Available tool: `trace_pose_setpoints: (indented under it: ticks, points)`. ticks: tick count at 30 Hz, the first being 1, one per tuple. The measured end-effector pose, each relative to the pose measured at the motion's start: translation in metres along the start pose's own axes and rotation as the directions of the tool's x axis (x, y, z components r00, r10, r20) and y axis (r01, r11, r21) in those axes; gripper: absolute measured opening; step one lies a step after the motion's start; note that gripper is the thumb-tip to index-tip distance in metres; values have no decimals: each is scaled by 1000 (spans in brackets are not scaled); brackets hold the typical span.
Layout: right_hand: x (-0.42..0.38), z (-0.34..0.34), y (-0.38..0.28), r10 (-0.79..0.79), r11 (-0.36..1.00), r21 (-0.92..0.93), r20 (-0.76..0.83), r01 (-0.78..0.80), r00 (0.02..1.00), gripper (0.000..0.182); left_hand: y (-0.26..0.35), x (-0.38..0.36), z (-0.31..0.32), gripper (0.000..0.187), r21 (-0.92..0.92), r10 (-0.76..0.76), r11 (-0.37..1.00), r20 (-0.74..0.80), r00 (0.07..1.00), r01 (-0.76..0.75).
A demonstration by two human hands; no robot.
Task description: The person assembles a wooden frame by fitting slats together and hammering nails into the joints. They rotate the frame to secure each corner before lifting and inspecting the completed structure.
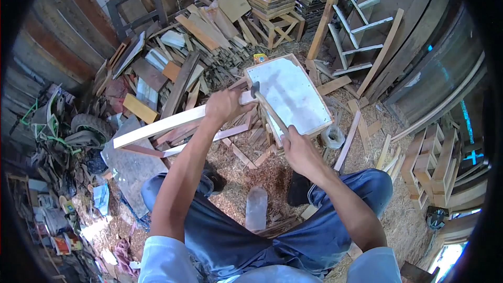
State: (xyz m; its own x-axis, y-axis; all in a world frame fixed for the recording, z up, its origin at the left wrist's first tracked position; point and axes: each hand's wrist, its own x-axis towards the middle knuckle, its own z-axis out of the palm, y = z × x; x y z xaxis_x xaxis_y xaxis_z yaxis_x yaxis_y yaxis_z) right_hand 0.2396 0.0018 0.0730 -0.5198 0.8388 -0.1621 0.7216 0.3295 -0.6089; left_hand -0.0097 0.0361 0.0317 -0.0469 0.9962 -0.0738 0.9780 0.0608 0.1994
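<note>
My right hand (298,151) is closed around the wooden handle of a hammer (271,111). The hammer's dark head lies over the left edge of a white-topped, wood-rimmed box or board (293,91), close to the end of a pale wooden strip (162,127). Wrapped over that strip near this end is my left hand (225,106), its fingers beside the hammer head. The strip slants down to the left, where another length of wood meets its far end, like part of a frame.
Scrap wood (209,26) is heaped behind. A small yellow box (260,58) and a clear plastic container (332,136) sit by the white top. Between my feet lies a plastic bottle (257,208) on wood shavings. Slatted wooden frames (432,165) stand at right, a wheel (90,126) at left.
</note>
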Motion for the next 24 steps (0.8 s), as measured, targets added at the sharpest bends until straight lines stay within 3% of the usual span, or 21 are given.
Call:
trace_pose_setpoints:
  ticks: [4, 7, 10, 11, 16, 18, 20, 22, 24]
  points:
    - [-4, -10, -13, 34, 999, 42, -36, -32, 999, 25, -3, -2, 2, 69, -21, -14, 1000, -23, 1000, 14]
    - [-11, -27, -40, 80, 977, 209, -139, -50, 987, 26, -3, -2, 6, 64, -39, 27, 999, -86, 996, -31]
    - [-9, -16, -35, 192, 949, 258, -18, -181, 981, 27, -2, -3, 4, 63, -36, 21, 999, -63, 998, -23]
    - [-4, -4, -17, 161, 986, 25, 31, -162, 986, 29, 0, -3, 4, 63, -37, 25, 999, -69, 997, -28]
    - [-7, -18, -28, 143, 986, 91, -6, -142, 990, 28, -1, -2, 4, 61, -20, -3, 1000, -76, 997, 1]
    - [-11, -29, -44, 102, 979, 187, -126, -77, 987, 27, -4, 1, 8, 64, -15, 13, 1000, -45, 999, -14]
    - [-10, -24, -38, 115, 971, 222, -127, -85, 985, 26, -3, 1, 8, 66, 52, -3, 999, -53, 999, 5]
    - [-2, -3, -13, 109, 994, -1, 33, -109, 993, 25, 1, -1, 5, 68, 32, -1, 999, -59, 998, 3]
    - [1, -5, -11, 41, 999, -31, -8, -41, 999, 26, 0, 0, 6, 69, 21, -13, 1000, -95, 995, 15]
